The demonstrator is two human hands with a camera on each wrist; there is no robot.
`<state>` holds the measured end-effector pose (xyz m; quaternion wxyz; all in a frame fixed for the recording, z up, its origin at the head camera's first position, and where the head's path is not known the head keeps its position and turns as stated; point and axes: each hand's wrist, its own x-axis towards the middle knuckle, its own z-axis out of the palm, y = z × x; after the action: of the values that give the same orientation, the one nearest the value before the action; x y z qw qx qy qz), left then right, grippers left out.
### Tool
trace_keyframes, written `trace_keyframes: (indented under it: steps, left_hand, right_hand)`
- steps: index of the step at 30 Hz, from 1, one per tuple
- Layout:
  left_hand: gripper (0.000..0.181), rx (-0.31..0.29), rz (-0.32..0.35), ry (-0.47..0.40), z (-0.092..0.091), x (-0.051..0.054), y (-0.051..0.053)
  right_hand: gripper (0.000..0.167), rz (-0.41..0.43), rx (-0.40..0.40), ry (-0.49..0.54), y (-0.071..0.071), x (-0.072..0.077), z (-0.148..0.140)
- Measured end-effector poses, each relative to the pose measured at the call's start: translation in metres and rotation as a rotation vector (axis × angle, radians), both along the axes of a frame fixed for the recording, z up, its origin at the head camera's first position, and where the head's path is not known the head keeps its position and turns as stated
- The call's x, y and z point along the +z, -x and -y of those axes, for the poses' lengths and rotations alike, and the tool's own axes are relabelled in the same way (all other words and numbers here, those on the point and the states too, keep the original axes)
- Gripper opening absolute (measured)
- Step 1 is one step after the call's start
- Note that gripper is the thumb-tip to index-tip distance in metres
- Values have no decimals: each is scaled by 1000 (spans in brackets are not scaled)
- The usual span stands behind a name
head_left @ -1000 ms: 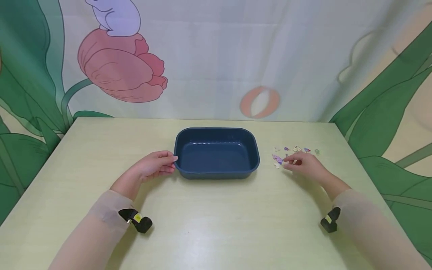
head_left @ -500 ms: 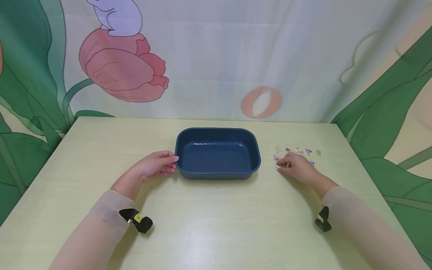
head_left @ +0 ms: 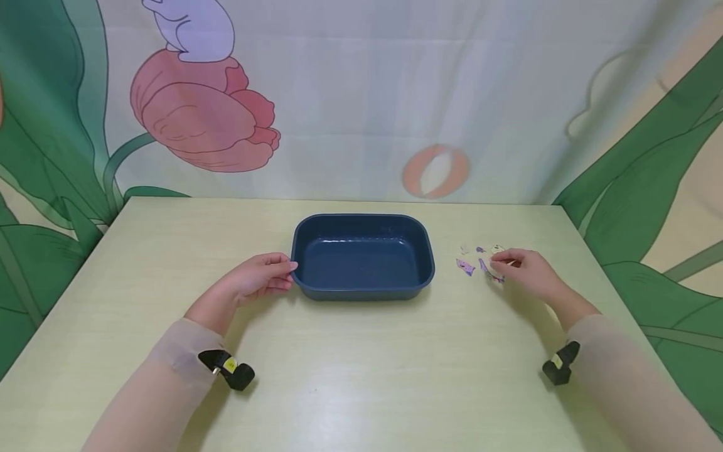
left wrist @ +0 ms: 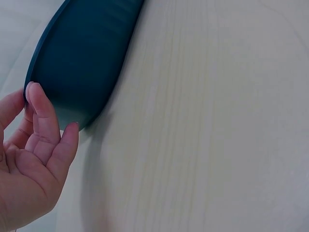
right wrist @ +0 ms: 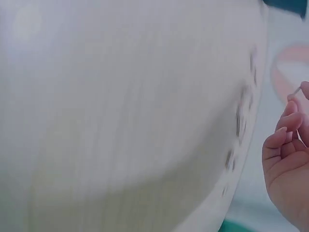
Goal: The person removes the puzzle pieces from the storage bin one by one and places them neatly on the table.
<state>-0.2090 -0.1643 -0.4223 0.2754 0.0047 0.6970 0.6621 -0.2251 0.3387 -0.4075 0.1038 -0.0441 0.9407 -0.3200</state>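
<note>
A deep blue rectangular basin [head_left: 364,293] stands on the table. At its left rim my left hand [head_left: 257,276] pinches the edge between thumb and fingers; the left wrist view shows this hand [left wrist: 41,154] at the basin's corner. To the right, my right hand [head_left: 528,271] hovers over a scatter of small flat cut-out pieces. Between its thumb and index finger is a small thin piece [right wrist: 297,90], seen edge-on in the right wrist view. A purple cut-out [head_left: 465,267] and a narrow purple one [head_left: 482,265] lie left of the hand, which hides others.
Several more cut-outs lie in a back row, among them a small purple one [head_left: 480,249] and a pale one [head_left: 464,249]. The pale wooden table [head_left: 361,364] ends at a printed curtain [head_left: 350,113]. Black wrist cameras [head_left: 231,370] sit on both sleeves.
My right hand went left to the pale cut-out at the front, then back right and up. That pale piece no longer lies at its spot. My left hand stays on the basin's rim.
</note>
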Motion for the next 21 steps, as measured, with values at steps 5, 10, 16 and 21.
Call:
trace_keyframes:
  steps: [5, 10, 16, 21]
  left_hand:
    - [18, -4, -4, 3, 1, 0, 0]
    - [16, -7, -4, 8, 2, -1, 1]
    - [16, -13, -2, 7, 1, 0, 0]
    - [18, -13, -5, 18, 1, 1, 0]
  right_hand:
    - [50, -11, -106, 56, -4, 6, -27]
    - [52, -54, -155, 66, -5, 1, -48]
    - [43, -64, -180, 55, -2, -9, -64]
    - [43, -46, -203, 17, 3, -16, -72]
